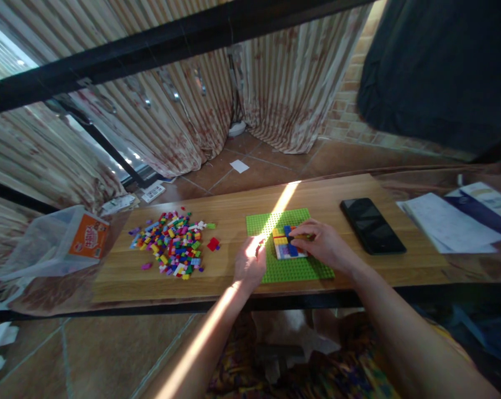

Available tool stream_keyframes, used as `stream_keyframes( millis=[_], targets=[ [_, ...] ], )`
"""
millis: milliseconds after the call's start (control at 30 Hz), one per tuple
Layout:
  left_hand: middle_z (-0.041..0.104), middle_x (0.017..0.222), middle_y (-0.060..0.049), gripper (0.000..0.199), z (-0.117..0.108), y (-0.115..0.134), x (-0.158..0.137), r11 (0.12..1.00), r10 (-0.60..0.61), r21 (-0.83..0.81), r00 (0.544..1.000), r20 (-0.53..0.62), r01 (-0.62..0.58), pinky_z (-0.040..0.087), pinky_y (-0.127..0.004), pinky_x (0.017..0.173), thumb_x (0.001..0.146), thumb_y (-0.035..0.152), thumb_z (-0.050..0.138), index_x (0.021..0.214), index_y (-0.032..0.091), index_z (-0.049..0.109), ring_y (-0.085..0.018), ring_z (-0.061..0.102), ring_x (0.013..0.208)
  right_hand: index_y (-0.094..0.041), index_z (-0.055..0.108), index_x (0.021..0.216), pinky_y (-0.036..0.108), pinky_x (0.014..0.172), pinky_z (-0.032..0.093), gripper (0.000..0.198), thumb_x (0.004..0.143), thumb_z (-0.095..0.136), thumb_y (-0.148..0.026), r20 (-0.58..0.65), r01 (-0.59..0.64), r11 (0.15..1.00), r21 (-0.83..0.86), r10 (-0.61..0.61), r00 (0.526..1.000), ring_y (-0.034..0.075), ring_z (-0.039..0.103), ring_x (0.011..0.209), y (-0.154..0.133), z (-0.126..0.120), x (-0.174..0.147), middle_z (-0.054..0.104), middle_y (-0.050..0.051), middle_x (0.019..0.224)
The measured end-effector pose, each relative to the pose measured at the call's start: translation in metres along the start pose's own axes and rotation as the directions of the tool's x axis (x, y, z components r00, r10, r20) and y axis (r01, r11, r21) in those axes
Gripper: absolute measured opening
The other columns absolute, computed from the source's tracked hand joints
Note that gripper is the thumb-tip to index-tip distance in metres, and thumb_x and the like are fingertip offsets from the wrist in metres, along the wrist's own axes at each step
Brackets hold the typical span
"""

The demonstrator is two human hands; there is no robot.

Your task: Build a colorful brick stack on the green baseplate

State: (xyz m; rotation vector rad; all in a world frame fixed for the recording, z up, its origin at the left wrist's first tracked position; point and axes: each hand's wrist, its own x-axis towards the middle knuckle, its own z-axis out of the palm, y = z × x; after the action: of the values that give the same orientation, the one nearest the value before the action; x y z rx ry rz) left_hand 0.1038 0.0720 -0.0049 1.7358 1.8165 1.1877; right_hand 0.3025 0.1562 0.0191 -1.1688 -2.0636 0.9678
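A green studded baseplate [290, 271] lies on the wooden board with a small patch of building bricks [280, 241] on it, yellow, blue, red and white. My left hand [250, 263] is at the plate's left edge, fingers curled around that edge, partly washed out by a strip of sunlight. Over the right side of the brick patch is my right hand [321, 241], its thumb and forefinger closed at a building brick there. The fingers partly cover that brick, and its colour is hard to make out.
A loose heap of small coloured bricks [171, 241] spreads over the board's left part, with a red piece [213, 244] apart from it. A clear plastic tub [46, 238] stands at far left. A black phone [372, 224] and papers [454, 221] lie to the right.
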Motion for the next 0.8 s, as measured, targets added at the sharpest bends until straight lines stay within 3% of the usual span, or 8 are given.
stream_keyframes(
  millis=[267,467,800],
  targets=[
    [0.068,0.101,-0.007,0.023,0.001,0.0,0.0,0.999,0.026,0.018,1.0,-0.003,-0.026,0.051,-0.031,0.09,0.086,0.013,0.051,0.105,0.018,0.063,-0.018,0.063,0.098,-0.024,0.075,0.091,0.031,0.072,0.053,0.02,0.074,0.069,-0.032,-0.005,-0.026,0.997,0.071,0.026,1.0,0.019,0.066,0.085,0.0,-0.003,-0.002,0.071,0.005,0.095],
    [0.067,0.102,-0.007,0.023,0.001,0.0,-0.001,1.0,0.006,0.009,1.0,0.011,-0.006,0.05,-0.031,0.092,0.087,0.015,0.05,0.105,0.018,0.063,-0.018,0.063,0.099,-0.019,0.074,0.088,0.03,0.066,0.053,0.025,0.08,0.06,-0.039,-0.063,-0.157,0.978,0.138,0.167,0.984,0.019,0.067,0.075,0.002,0.002,0.001,0.074,0.006,0.088],
    [0.068,0.103,-0.007,0.025,0.0,0.002,0.0,1.0,-0.001,0.022,1.0,0.013,0.001,0.049,-0.031,0.094,0.086,0.014,0.049,0.106,0.019,0.064,-0.019,0.062,0.1,-0.018,0.07,0.078,0.028,0.057,0.048,0.02,0.072,0.069,-0.037,-0.139,-0.22,0.974,0.062,0.226,0.964,0.016,0.063,0.063,-0.01,0.008,0.001,0.072,0.005,0.075]
  ],
)
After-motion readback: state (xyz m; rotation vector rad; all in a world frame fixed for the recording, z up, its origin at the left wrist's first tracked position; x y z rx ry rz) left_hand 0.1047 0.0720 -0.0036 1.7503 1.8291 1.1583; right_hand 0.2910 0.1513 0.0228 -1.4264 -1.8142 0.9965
